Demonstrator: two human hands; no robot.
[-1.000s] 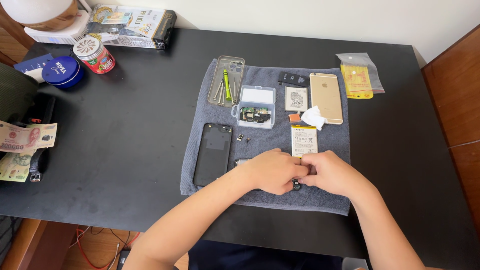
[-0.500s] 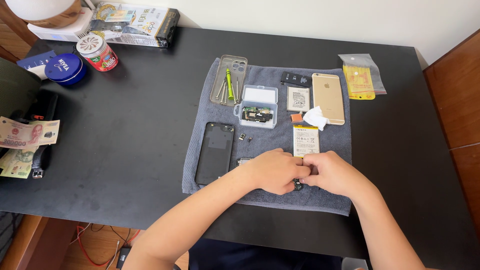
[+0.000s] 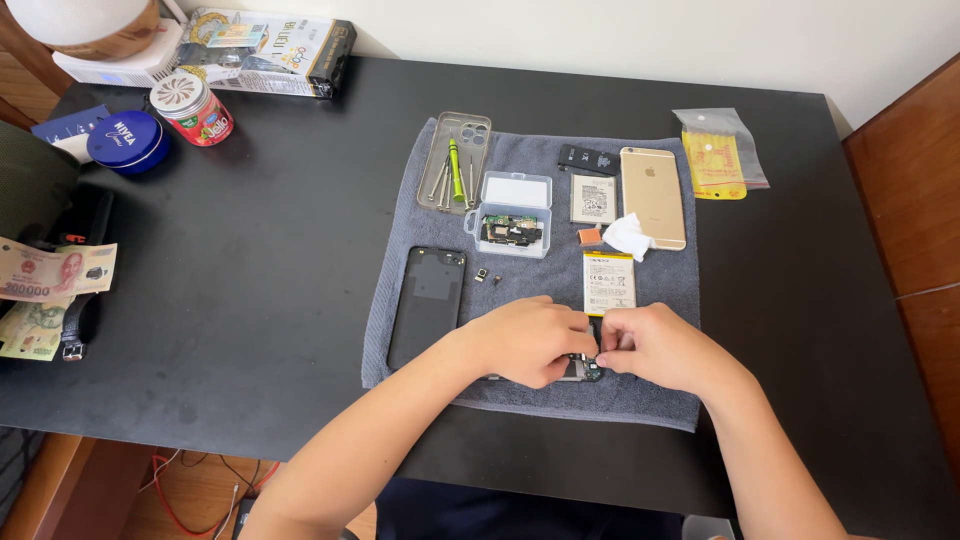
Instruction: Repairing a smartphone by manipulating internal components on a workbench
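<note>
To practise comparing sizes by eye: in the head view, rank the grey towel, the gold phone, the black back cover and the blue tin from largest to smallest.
1. grey towel
2. black back cover
3. gold phone, close to the cover, so that order is unsure
4. blue tin

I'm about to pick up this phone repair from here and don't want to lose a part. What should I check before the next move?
1. Both hands on the work: left hand and right hand meet over a small dark part: ok.
2. Work over the towel: ok.
3. Battery clear of hands: not ok, right beside them.
4. Loose bits on towel: ok.
5. Parts box closed: not ok.
6. Grip on the part: cannot tell.
</note>
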